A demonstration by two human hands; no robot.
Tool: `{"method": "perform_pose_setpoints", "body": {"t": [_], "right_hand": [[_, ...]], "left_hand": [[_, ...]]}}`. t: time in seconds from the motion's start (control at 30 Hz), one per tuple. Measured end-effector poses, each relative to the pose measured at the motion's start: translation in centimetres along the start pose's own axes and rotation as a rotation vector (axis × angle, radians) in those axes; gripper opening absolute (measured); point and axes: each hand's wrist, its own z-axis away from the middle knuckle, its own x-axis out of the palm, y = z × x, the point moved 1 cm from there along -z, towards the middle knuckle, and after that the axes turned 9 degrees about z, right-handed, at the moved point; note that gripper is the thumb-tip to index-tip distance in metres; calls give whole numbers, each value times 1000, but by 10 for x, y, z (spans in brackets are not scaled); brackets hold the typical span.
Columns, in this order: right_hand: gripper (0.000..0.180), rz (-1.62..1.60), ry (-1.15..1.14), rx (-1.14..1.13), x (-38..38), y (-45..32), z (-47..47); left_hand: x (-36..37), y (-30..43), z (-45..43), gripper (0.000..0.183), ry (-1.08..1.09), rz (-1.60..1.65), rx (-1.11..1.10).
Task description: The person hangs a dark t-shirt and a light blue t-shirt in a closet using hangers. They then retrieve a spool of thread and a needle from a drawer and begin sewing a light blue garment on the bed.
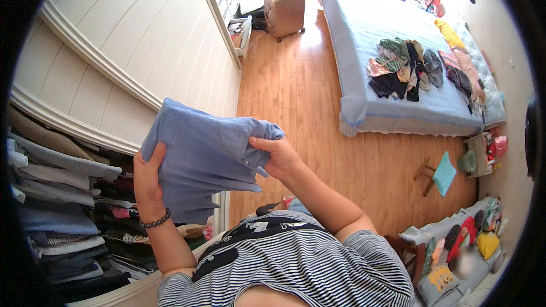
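Observation:
A blue cloth garment (196, 149) hangs between my two hands, in front of my chest. My left hand (149, 170), with a dark bead bracelet at the wrist, grips its left edge, thumb on top. Its right end is bunched in my right hand (275, 153), the thumb lying over the fabric. The garment's lower edge hangs loose in folds. Just left of my left arm, an open wardrobe holds folded clothes (59, 217) in a stack and more garments in a jumble beside them.
White sliding wardrobe doors (140, 38) rise at the left. A bed (362, 51) with a light blue cover bears a pile of clothes (396, 68). A pink suitcase (284, 13) stands on the wooden floor. At the right are a stool with a turquoise top (444, 174) and a sofa (473, 283) with cushions.

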Motion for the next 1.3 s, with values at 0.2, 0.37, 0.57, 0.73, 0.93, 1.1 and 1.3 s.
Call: {"method": "perform_pose_setpoints", "body": {"t": [0.2,0.37,0.57,0.73,0.93,1.1,1.3], "right_hand": [[41,-196,-155,-26,-6,-5,-5],[47,-142,-112,-82,-8,-12,-5],[48,-148,-76,-90,-14,-14,-10],[49,-97,-39,-79,-14,-14,-13],[48,-58,-19,-93,-17,-12,-17],[49,-37,22,-93,-20,-11,-17],[44,-31,141,-207,-31,-17,1]], "left_hand": [[3,3,-9,32,-44,17,4],[-1,0,-14,30,-43,19,6],[-5,-3,-21,33,-12,3,9],[-9,-7,-27,35,-26,29,-4],[-11,-8,-32,33,-47,58,-37],[-10,-9,-40,32,-122,33,-51],[6,-17,-61,31,-309,-3,-105]]}}
